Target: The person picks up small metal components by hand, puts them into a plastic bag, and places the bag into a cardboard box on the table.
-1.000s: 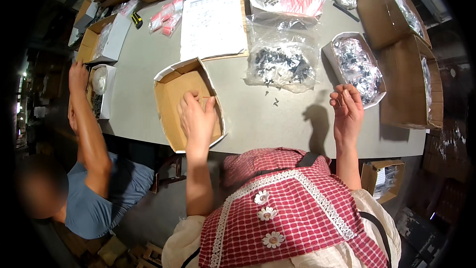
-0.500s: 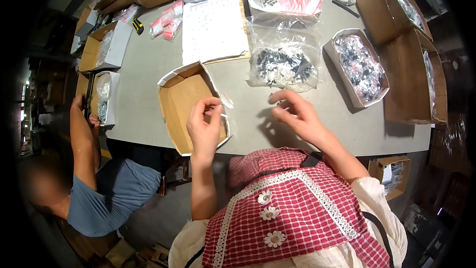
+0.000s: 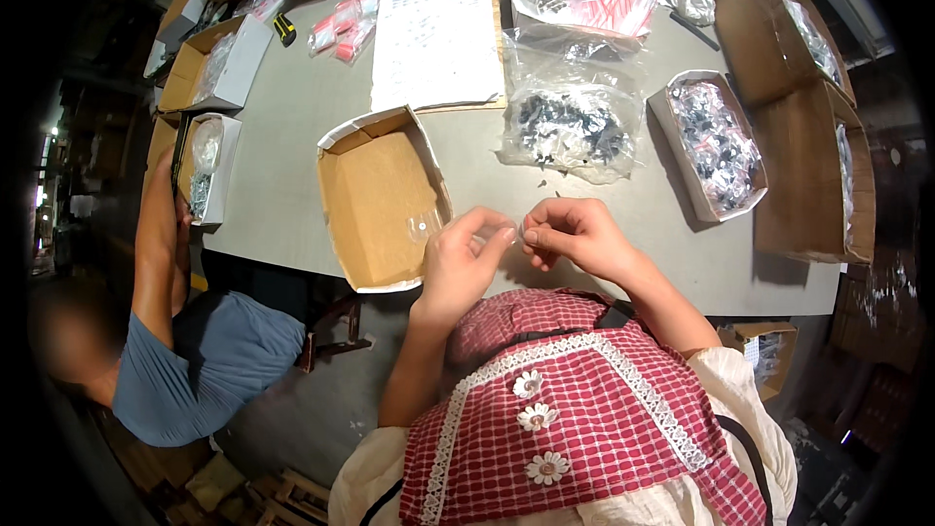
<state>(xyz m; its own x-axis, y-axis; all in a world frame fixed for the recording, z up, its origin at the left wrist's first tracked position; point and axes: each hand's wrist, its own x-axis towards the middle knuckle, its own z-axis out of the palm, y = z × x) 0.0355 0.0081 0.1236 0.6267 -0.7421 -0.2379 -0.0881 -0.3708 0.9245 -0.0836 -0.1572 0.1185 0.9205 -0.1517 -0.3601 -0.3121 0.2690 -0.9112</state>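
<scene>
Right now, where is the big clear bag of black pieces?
In the head view, the bag lies on the table right of centre, just beyond your right hand.

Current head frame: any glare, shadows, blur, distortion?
Head view: black fisheye surround, bent near edge on the grey tabletop; glare on the clear plastic bag of dark parts; shadow left of the white-walled cardboard box of bagged parts; co-worker's head blurred.
</scene>
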